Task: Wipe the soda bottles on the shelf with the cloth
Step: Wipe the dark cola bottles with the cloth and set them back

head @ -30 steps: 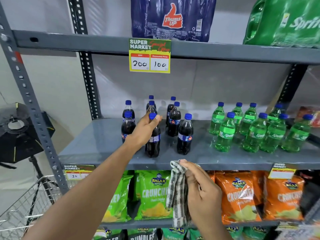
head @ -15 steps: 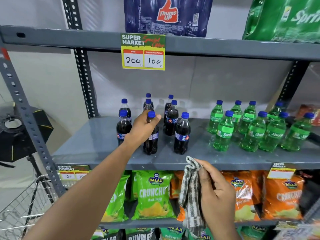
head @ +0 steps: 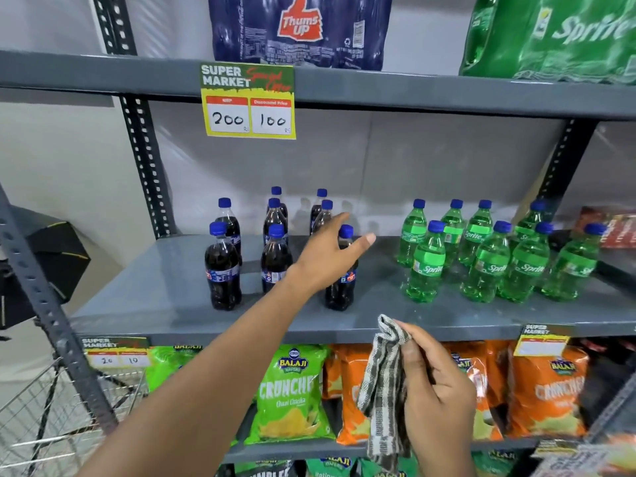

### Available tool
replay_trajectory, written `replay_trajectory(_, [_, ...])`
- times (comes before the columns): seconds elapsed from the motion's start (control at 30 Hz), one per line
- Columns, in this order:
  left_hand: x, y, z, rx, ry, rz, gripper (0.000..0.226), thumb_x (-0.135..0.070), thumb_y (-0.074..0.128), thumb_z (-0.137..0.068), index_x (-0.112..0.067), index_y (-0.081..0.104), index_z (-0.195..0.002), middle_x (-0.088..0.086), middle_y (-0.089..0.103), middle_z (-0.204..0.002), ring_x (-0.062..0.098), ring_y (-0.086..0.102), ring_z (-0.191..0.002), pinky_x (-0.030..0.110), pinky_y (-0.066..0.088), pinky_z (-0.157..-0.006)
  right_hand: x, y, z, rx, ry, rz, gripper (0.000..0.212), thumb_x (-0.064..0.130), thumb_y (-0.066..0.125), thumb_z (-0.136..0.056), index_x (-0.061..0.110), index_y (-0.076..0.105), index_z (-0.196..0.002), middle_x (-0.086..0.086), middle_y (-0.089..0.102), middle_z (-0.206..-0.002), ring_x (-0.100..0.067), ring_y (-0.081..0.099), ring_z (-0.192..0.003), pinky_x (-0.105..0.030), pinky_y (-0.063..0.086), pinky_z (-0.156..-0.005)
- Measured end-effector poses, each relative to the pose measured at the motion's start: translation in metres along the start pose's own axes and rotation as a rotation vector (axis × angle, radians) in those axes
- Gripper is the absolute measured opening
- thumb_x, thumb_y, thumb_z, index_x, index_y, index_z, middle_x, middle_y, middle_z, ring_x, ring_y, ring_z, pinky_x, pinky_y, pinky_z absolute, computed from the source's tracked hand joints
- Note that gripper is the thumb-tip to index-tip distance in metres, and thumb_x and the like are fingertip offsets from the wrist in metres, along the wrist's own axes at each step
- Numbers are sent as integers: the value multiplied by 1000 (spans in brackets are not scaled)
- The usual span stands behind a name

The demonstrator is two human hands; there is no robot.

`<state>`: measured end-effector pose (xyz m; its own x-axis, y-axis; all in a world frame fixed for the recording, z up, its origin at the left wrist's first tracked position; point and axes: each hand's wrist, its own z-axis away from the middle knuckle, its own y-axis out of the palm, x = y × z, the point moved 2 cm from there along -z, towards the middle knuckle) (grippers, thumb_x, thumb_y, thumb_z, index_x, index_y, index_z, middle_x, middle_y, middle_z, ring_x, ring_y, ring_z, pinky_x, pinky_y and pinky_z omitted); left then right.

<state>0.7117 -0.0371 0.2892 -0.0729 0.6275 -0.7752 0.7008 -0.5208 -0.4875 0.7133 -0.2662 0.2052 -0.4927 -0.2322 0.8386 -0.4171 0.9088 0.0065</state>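
Note:
Several dark cola bottles [head: 222,266] with blue caps stand on the left of the grey middle shelf [head: 165,304]. Several green Sprite bottles [head: 425,266] stand on its right. My left hand [head: 327,256] is spread open in front of the front-right cola bottle [head: 340,290], fingers pointing right, not gripping it. The middle front cola bottle [head: 275,263] stands free just left of that hand. My right hand [head: 437,390] is below the shelf's front edge, shut on a striped grey-and-white cloth [head: 382,383] that hangs down.
A yellow price sign [head: 248,101] hangs from the upper shelf, under shrink-wrapped Thums Up [head: 299,29] and Sprite packs [head: 557,32]. Green and orange chip bags [head: 292,394] fill the shelf below. A wire cart [head: 51,418] and a dark lamp [head: 58,256] stand at left.
My left hand has let go of the middle front cola bottle and moved right, opening over the front-right one. My right hand with the cloth shifted a little right.

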Motion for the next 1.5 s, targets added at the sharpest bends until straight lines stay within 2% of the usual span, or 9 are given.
replay_trajectory(0.1, [11, 8, -17, 69, -153, 241, 74, -68, 65, -79, -34, 47, -142, -9, 58, -132, 13, 55, -121, 36, 42, -108, -2, -11, -3, -13, -9, 26, 32, 32, 56, -96, 59, 70, -106, 30, 72, -112, 13, 65, -106, 2, 44, -80])
replay_trajectory(0.23, [17, 14, -28, -14, -181, 249, 9, -61, 64, -86, -58, 70, -93, -26, 65, -103, 13, 61, -112, 32, 46, -93, -8, -21, -6, -15, -19, 27, 29, 37, 55, -94, 56, 70, -110, 25, 73, -114, 7, 66, -109, -3, 47, -84])
replay_trajectory(0.47, [-4, 15, -9, 122, -22, 461, 34, -44, 54, -97, -18, 72, -109, -4, 78, -112, 11, 69, -113, 21, 50, -97, -3, -24, -25, -15, -255, 106, 26, 29, 58, -100, 29, 72, -121, 24, 73, -116, 8, 65, -112, -7, 49, -91])
replay_trajectory(0.6, [-26, 23, 16, 179, 36, 716, 38, -40, 52, -99, -13, 76, -110, 13, 74, -120, 26, 66, -120, 33, 50, -101, 8, -6, -45, -37, -627, 323, 32, -3, 60, -93, 4, 68, -123, -3, 72, -120, -15, 71, -111, -31, 58, -96])
replay_trajectory(0.73, [-47, 29, 32, 256, -58, 987, 40, -34, 48, -99, -8, 77, -109, 19, 71, -123, 28, 64, -122, 32, 52, -98, 17, 16, -47, 56, -848, 484, 43, -14, 50, -92, 3, 69, -127, -11, 68, -133, -24, 60, -131, -44, 50, -109])
replay_trajectory(0.97, [-56, 14, 43, 217, -74, 1259, 44, -32, 44, -98, -5, 77, -109, 22, 69, -125, 29, 63, -124, 39, 52, -99, 15, 9, -15, 175, -834, 412, 37, -3, 47, -99, 5, 65, -130, -8, 61, -141, -22, 50, -141, -48, 48, -111])
replay_trajectory(1.13, [-62, 11, 53, 207, -80, 1240, 43, -30, 44, -98, -5, 78, -105, 23, 70, -123, 29, 63, -123, 37, 52, -101, 23, 4, -12, 122, -779, 399, 42, -14, 60, -86, 5, 72, -122, -6, 64, -137, -20, 57, -135, -43, 52, -107])
replay_trajectory(1.33, [-71, 2, 57, 209, -34, 1246, 43, -29, 43, -100, -4, 77, -106, 24, 70, -123, 31, 63, -122, 37, 53, -99, 39, 12, -7, 141, -791, 393, 40, 11, 36, -110, 4, 74, -119, -7, 65, -135, -17, 53, -138, -39, 41, -117])
replay_trajectory(1.5, [-71, -5, 63, 186, -40, 1207, 39, -27, 45, -99, -6, 78, -102, 24, 70, -122, 31, 65, -121, 38, 52, -100, 32, 6, 7, 90, -748, 343, 28, 3, 53, -98, 8, 70, -120, -3, 67, -130, -17, 61, -130, -43, 53, -106])
